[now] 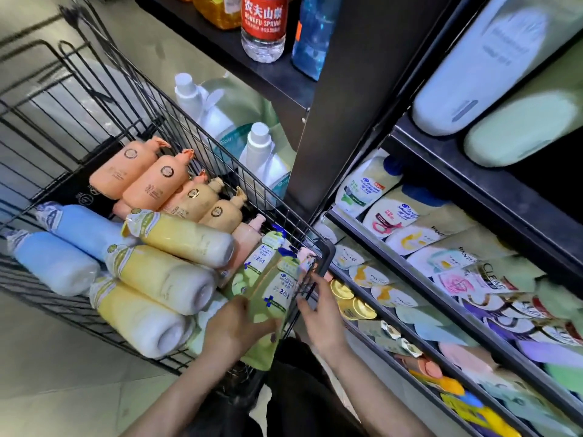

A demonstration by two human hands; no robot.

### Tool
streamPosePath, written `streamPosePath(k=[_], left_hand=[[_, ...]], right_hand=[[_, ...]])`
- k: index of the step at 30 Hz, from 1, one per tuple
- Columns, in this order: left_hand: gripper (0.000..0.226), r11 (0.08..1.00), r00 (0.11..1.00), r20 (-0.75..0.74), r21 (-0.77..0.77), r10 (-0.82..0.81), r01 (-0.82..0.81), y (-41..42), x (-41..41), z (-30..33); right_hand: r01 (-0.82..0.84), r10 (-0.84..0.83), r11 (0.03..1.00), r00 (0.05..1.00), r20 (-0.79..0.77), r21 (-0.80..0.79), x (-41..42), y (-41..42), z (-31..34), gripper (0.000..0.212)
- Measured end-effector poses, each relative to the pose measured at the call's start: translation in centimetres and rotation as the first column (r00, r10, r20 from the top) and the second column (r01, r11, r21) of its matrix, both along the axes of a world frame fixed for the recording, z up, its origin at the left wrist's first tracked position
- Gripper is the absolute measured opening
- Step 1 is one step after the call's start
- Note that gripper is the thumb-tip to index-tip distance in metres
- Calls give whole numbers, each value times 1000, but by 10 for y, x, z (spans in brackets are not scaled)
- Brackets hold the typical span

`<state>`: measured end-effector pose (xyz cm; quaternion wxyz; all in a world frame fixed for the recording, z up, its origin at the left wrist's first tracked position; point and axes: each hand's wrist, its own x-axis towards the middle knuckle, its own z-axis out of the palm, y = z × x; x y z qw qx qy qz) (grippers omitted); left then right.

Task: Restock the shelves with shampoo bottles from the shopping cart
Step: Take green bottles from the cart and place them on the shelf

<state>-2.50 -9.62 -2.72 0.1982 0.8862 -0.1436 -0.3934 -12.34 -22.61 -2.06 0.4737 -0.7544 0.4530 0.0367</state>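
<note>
A person's left hand grips a green Head & Shoulders shampoo bottle at the near right corner of a black wire shopping cart, fingers curled around the bottle's lower body, its pump end pointing away toward the shelving. The right hand is at the cart's corner rim just beside the bottle, fingers loosely bent against the wire; whether they clasp the wire cannot be told. A second green bottle of the same kind lies alongside the held one inside the cart. The cart also carries three yellow bottles, two blue bottles and a cluster of peach pump bottles, all lying on their sides. To the right, dark store shelves hold rows of Head & Shoulders, Pantene and Clear bottles. Above the cart, a Nongfu Spring water bottle stands on an upper shelf, and white detergent jugs sit just beyond the cart's far side
</note>
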Motion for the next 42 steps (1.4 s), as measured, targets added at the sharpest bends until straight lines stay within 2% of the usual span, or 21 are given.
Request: streamPosePath(k=[2,6,11,13,15,18,22,23,26,27,29,30,33,36,38,42], left_hand=[[51,994,994,-33,-19,104,-105,23,-9,11],[52,961,959,-72,20,276,-275,63,-27,19],[42,903,897,-104,68,429,-423,90,-40,20],[47,880,873,-114,82,475,-468,96,-44,19],[55,875,868,-114,104,483,-473,99,-47,17],[46,880,874,-118,125,471,-458,97,-48,17],[50,872,866,-110,101,488,-478,99,-53,13],[51,866,859,-113,102,499,-490,99,-54,13],[56,858,849,-121,96,514,-505,102,-54,11],[58,860,851,-124,90,510,-502,102,-53,12],[53,863,852,-135,75,506,-500,103,-50,11],[48,860,849,-144,60,509,-506,104,-48,12],[40,849,833,-201,-12,515,-528,105,-40,18],[51,808,778,-341,-78,528,-583,106,-33,25],[65,793,756,-407,-114,512,-599,106,-27,31],[74,811,808,-454,-262,375,-524,92,-9,61]], right_hand=[[-7,6,999,1000,28,40,23,-8,-3,41],[4,4,981,999,-40,193,72,-22,-22,43],[86,10,924,969,-248,372,113,-22,-80,43],[137,-4,894,954,-299,427,118,-14,-97,51],[172,-57,892,960,-274,417,122,-3,-101,50],[271,-157,878,942,-297,395,131,4,-105,41],[275,-152,893,930,-335,357,139,8,-73,21],[303,-163,881,916,-367,363,140,12,-49,21],[368,-213,834,902,-376,411,137,3,-83,32],[372,-239,847,905,-353,379,136,3,-88,40],[330,-242,905,919,-311,270,132,5,-84,70],[311,-237,918,928,-286,248,127,6,-81,71],[251,-213,944,959,-186,215,109,5,-65,52],[205,-194,963,978,-79,178,88,5,-40,41],[229,-232,956,973,-4,182,73,3,-22,33],[350,-399,888,909,121,299,35,-3,14,32]])
